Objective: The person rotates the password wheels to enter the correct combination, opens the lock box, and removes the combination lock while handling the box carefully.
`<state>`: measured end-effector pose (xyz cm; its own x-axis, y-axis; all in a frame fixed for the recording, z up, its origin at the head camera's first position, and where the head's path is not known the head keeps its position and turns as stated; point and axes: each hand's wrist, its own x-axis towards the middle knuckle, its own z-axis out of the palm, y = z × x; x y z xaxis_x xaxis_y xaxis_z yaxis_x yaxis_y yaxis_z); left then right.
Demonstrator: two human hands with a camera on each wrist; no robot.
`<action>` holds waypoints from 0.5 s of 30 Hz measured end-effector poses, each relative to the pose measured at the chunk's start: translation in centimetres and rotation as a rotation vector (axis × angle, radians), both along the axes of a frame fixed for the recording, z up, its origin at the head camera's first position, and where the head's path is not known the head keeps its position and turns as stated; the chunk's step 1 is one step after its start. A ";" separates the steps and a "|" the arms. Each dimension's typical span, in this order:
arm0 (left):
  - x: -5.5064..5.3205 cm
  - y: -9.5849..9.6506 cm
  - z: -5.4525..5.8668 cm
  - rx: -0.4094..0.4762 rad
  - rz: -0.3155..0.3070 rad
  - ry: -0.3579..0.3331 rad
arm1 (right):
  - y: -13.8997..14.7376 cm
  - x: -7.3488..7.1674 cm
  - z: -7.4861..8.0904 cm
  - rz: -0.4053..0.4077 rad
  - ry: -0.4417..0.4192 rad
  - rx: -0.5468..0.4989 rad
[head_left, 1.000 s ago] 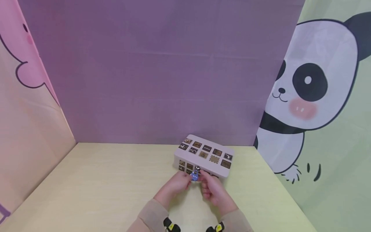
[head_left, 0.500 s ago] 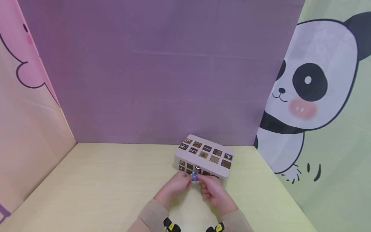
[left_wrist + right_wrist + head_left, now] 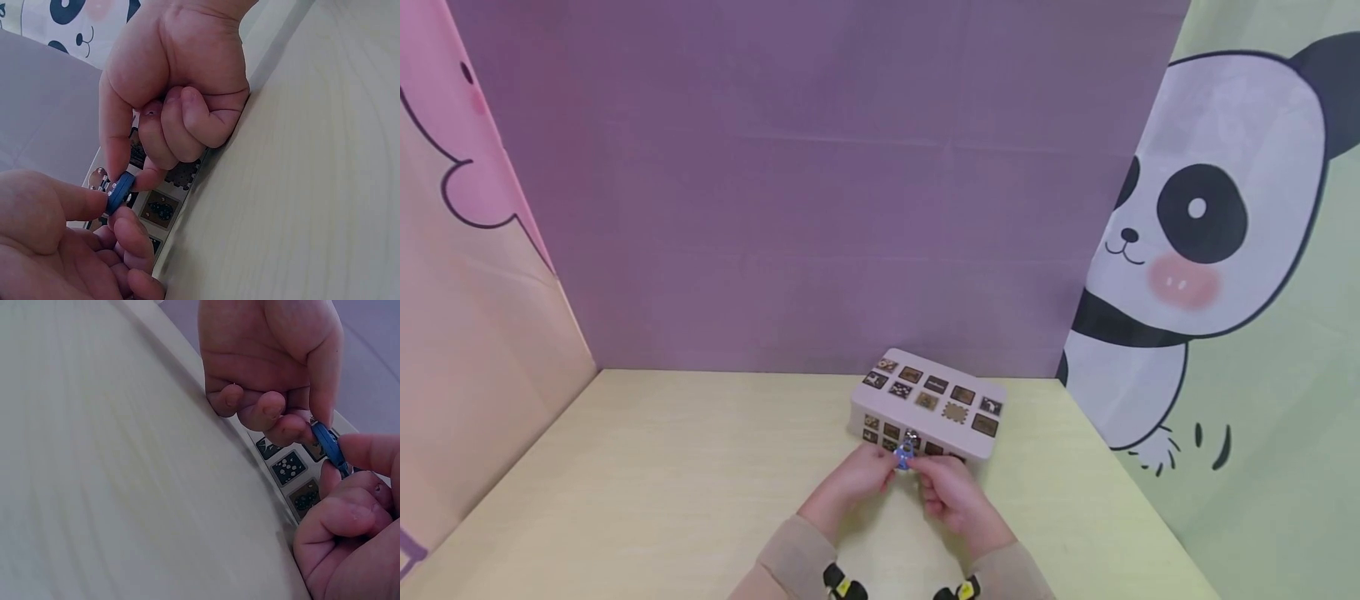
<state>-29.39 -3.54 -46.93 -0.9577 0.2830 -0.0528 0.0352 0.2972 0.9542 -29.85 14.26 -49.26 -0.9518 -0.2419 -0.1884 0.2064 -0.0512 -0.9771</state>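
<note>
A pale tin box (image 3: 942, 427) printed with dark picture squares sits at the back of the table, its lid down. From the metal clasp (image 3: 912, 436) on its front hangs a small blue padlock (image 3: 903, 456). My left hand (image 3: 859, 472) pinches the padlock from the left, thumb against its edge in the left wrist view. Thumb and forefinger of my right hand (image 3: 953, 490) pinch it from the other side, the remaining fingers curled into the palm. In the right wrist view the blue padlock body (image 3: 329, 446) shows edge-on between both hands' fingertips.
The pale wooden table (image 3: 700, 483) extends on both sides of the box. Behind it rises a purple cloth (image 3: 805, 208). A printed panda (image 3: 1210, 217) covers the right-hand curtain.
My right fingertips have come down from near the clasp to the lower part of the padlock, which has turned slightly. The left hand and the box stay in place.
</note>
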 end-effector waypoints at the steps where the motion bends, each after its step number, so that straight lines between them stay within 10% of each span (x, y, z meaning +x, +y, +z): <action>1: 0.0 0.0 0.0 -0.001 -0.001 0.001 | 0.0 0.0 0.0 0.001 0.000 -0.001; 15: 0.0 0.0 0.1 -0.005 -0.006 -0.008 | 0.0 0.1 0.1 0.004 -0.003 0.003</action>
<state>-29.35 -3.55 -46.84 -0.9554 0.2889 -0.0616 0.0299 0.3018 0.9529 -29.71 14.27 -49.14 -0.9503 -0.2454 -0.1916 0.2092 -0.0473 -0.9767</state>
